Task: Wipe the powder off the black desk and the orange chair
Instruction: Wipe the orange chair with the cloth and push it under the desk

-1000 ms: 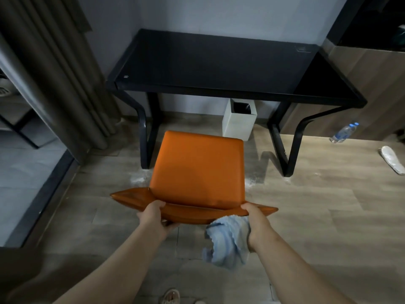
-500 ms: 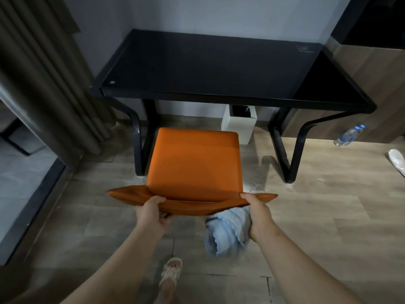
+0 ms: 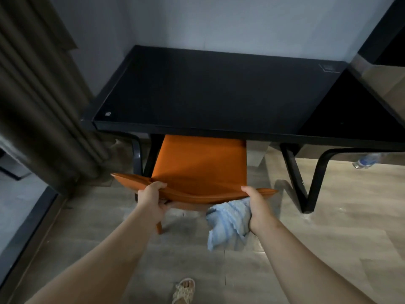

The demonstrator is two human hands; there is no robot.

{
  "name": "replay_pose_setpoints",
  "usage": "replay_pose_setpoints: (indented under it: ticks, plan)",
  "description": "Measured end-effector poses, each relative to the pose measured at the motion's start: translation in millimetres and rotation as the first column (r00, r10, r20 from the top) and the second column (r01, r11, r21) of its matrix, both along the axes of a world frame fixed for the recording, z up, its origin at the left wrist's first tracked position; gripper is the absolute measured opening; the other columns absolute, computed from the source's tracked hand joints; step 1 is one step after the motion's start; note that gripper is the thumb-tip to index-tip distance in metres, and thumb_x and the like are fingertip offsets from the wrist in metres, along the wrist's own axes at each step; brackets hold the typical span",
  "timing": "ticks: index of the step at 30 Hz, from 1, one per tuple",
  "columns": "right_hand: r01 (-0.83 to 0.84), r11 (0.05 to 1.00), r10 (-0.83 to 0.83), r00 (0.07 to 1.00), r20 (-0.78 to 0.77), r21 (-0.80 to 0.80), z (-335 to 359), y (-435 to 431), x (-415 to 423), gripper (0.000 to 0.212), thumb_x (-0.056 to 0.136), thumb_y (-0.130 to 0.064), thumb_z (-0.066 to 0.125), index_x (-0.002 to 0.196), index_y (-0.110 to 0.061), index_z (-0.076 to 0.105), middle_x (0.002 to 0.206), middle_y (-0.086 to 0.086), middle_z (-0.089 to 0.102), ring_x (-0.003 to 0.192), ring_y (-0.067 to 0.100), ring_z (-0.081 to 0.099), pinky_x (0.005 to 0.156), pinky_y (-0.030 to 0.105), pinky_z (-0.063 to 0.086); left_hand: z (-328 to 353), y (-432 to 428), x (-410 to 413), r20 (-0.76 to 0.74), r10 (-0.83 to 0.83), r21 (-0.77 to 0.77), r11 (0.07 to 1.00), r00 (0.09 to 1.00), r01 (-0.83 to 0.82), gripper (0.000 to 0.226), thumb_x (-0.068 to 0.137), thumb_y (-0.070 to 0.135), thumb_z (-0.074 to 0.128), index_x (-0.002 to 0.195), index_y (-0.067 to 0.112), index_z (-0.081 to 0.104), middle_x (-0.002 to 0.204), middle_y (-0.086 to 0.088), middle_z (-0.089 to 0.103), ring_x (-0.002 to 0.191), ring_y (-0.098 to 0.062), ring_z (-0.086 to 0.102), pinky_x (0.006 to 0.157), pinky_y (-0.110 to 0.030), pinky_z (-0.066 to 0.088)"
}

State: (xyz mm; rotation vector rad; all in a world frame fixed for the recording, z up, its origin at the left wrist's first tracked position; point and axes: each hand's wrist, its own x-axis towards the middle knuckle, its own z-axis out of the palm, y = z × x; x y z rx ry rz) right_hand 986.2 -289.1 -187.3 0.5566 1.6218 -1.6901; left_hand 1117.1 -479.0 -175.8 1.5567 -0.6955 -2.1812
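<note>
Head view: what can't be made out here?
- Orange chair: seat front under the black desk; front legs hidden.
- Right hand: fingers hidden behind backrest and blue cloth.
- Bottle: partly behind the desk's edge, label unreadable.
- Leftover powder: too dim to judge.

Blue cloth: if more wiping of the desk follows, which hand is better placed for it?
Probably the right hand: it already grips the blue cloth against the orange chair backrest, below the black desk. The left hand holds only the backrest.
</note>
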Motion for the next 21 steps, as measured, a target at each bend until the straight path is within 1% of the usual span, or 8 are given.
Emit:
replay_pose_setpoints:
  ticks: [2,6,9,13,15,17,19,21]
  plan:
    - [-0.007,1.0,0.007,1.0,-0.006,0.021,0,-19,-21,0.054,0.068,-0.032,0.073,0.117,-0.011,0.061,0.111,0.016,0.067,0.1,0.035,0.064,0.096,0.049,0.048,1,-21,-21,-0.005,-0.013,0.003,1.0,1.0,0.013,0.05,0.088,-0.001,0.053,0.134,0.008,0.037,0.121,-0.019,0.051,0.1,-0.038,0.056,0.066,-0.058,0.049]
    - [-0.036,0.998,0.035,0.999,0.019,0.05,-1,-54,-57,0.054,0.066,-0.039,0.073,0.111,-0.011,0.063,0.107,0.018,0.068,0.096,0.035,0.065,0.094,0.049,0.049,4,-55,-58,-0.023,-0.024,-0.007,1.0,0.999,0.024,0.045,0.088,0.0,0.054,0.131,0.004,0.041,0.107,-0.017,0.053,0.093,-0.036,0.058,0.076,-0.059,0.049]
    - [-0.046,0.997,0.045,0.999,0.017,0.069,-2,-76,-77,0.052,0.066,-0.038,0.073,0.11,-0.011,0.063,0.104,0.017,0.069,0.093,0.034,0.067,0.092,0.048,0.051,9,-76,-78,-0.017,-0.047,-0.014,0.999,0.999,0.047,0.04,0.089,0.001,0.053,0.127,0.004,0.043,0.113,-0.018,0.052,0.101,-0.037,0.057,0.081,-0.061,0.05]
    - [-0.024,0.993,0.027,0.999,-0.03,0.114,7,-90,-104,0.045,0.067,-0.035,0.073,0.104,-0.011,0.062,0.096,0.016,0.069,0.085,0.032,0.068,0.084,0.045,0.054,18,-91,-100,-0.039,-0.062,-0.027,0.998,0.997,0.061,0.042,0.089,0.001,0.054,0.129,0.004,0.042,0.109,-0.018,0.05,0.094,-0.035,0.057,0.065,-0.056,0.052]
    - [-0.002,0.994,0.006,0.999,-0.041,0.105,10,-87,-117,0.037,0.068,-0.033,0.072,0.096,-0.011,0.063,0.085,0.013,0.068,0.077,0.03,0.067,0.077,0.04,0.054,20,-87,-110,-0.044,-0.057,-0.026,0.998,0.997,0.056,0.043,0.088,-0.001,0.053,0.128,0.005,0.042,0.111,-0.019,0.05,0.091,-0.035,0.056,0.063,-0.055,0.052]
    - [-0.011,0.995,0.014,0.999,-0.036,0.094,8,-81,-124,0.033,0.069,-0.033,0.072,0.091,-0.011,0.063,0.079,0.012,0.066,0.075,0.03,0.066,0.08,0.041,0.054,16,-79,-115,-0.046,-0.059,-0.018,0.998,0.997,0.058,0.044,0.087,-0.003,0.053,0.128,0.006,0.041,0.111,-0.019,0.051,0.091,-0.035,0.057,0.063,-0.055,0.053]
    - [-0.05,0.995,0.053,0.998,-0.027,0.083,4,-76,-124,0.038,0.069,-0.033,0.072,0.097,-0.009,0.064,0.088,0.016,0.068,0.085,0.033,0.067,0.09,0.046,0.051,9,-74,-115,-0.039,-0.054,-0.011,0.998,0.998,0.054,0.044,0.087,-0.003,0.052,0.128,0.007,0.04,0.113,-0.02,0.051,0.094,-0.036,0.057,0.062,-0.054,0.053]
    - [-0.059,0.994,0.062,0.998,-0.029,0.093,1,-77,-121,0.044,0.068,-0.034,0.073,0.102,-0.007,0.066,0.1,0.02,0.069,0.095,0.036,0.067,0.093,0.05,0.049,7,-75,-114,-0.036,-0.06,-0.019,0.998,0.998,0.059,0.044,0.087,-0.003,0.052,0.129,0.007,0.041,0.116,-0.02,0.052,0.095,-0.036,0.058,0.059,-0.051,0.053]
